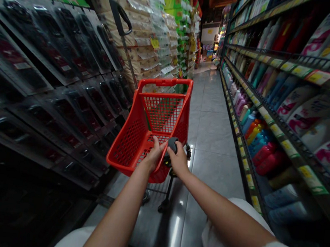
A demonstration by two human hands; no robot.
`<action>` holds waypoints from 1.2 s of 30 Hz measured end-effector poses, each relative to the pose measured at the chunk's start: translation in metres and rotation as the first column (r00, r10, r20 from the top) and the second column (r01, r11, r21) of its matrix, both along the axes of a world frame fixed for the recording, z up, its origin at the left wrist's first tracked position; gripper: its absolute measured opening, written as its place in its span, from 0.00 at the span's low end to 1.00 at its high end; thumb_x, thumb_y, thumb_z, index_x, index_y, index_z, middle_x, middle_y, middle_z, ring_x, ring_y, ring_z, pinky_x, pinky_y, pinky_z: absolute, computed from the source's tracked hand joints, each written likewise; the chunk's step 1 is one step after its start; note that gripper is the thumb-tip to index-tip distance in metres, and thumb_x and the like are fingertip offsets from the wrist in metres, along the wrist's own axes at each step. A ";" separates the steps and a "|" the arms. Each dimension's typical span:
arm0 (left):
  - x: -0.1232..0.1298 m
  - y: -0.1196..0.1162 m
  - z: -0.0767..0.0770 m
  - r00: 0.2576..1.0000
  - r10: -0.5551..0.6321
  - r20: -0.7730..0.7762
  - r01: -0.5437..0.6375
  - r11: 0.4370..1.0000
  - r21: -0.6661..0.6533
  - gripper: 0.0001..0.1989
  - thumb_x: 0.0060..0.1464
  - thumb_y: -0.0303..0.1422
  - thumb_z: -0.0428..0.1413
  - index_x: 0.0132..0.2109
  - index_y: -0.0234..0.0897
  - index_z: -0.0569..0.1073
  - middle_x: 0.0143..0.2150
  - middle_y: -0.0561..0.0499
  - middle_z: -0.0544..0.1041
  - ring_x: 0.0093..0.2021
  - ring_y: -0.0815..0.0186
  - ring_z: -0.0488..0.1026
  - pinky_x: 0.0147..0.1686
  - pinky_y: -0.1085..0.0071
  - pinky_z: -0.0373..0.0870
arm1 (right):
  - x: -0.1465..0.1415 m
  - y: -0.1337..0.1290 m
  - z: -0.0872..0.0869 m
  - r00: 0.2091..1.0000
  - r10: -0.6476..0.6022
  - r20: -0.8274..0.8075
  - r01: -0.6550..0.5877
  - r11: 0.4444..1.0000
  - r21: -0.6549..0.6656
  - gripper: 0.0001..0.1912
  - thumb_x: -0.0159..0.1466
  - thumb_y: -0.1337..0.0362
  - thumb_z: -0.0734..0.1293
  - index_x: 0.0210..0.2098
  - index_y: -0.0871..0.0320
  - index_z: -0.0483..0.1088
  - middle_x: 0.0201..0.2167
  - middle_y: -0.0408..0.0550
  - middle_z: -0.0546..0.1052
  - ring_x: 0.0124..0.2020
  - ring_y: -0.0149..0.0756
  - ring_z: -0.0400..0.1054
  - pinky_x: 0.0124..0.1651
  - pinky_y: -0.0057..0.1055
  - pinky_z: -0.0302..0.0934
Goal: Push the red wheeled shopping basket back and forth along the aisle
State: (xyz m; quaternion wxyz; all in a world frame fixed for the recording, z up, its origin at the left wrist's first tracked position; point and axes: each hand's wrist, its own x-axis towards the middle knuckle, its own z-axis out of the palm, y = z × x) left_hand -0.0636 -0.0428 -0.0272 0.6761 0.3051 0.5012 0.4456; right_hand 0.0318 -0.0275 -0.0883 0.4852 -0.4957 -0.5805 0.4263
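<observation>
A red plastic shopping cart (128,151) stands in the aisle in front of me, with no goods visible in its basket. My right hand (178,157) is closed around a dark grey rounded object (172,143) at the cart's near right corner. Black and yellowish parts of it, or beside it, show below the fingers; its kind I cannot make out. My left hand (155,153) is at the inner side of the same corner, thumb raised and fingers partly apart, close to the grey object. Whether its fingertips touch the object or the rim is unclear.
Packaged goods on hooks (71,56) line the left side, with stacked cartons (147,37) beyond. A long-handled tool (121,16) leans there. Shelves of bottles (305,104) run along the right. Grey tiled floor (208,133) stretches down the aisle.
</observation>
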 end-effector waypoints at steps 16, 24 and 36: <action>0.059 0.031 -0.016 0.995 0.102 0.005 -0.102 0.989 0.109 0.44 0.60 0.58 0.23 0.65 0.37 0.64 0.47 0.42 0.81 0.47 0.58 0.78 0.49 0.61 0.73 | 0.073 0.009 0.017 0.924 0.256 -0.282 -0.314 0.932 -0.181 0.17 0.48 0.61 0.70 0.38 0.58 0.76 0.34 0.43 0.78 0.36 0.36 0.70 0.44 0.33 0.63; -0.024 0.000 -0.002 0.710 -0.145 -0.690 0.333 0.932 0.147 0.40 0.59 0.60 0.37 0.57 0.33 0.73 0.47 0.40 0.80 0.48 0.55 0.77 0.47 0.62 0.71 | 0.073 0.027 0.021 0.984 0.128 -0.121 -0.126 0.992 0.025 0.24 0.57 0.55 0.67 0.51 0.57 0.72 0.47 0.49 0.76 0.48 0.40 0.70 0.54 0.38 0.62; -0.103 -0.046 0.013 -0.310 -0.139 -0.940 0.307 0.922 -0.238 0.40 0.62 0.55 0.29 0.41 0.38 0.81 0.46 0.41 0.81 0.49 0.53 0.77 0.44 0.64 0.69 | 0.054 -0.045 0.059 0.664 0.133 0.736 -0.358 0.920 0.157 0.18 0.64 0.53 0.63 0.53 0.42 0.71 0.48 0.47 0.71 0.43 0.38 0.71 0.42 0.32 0.63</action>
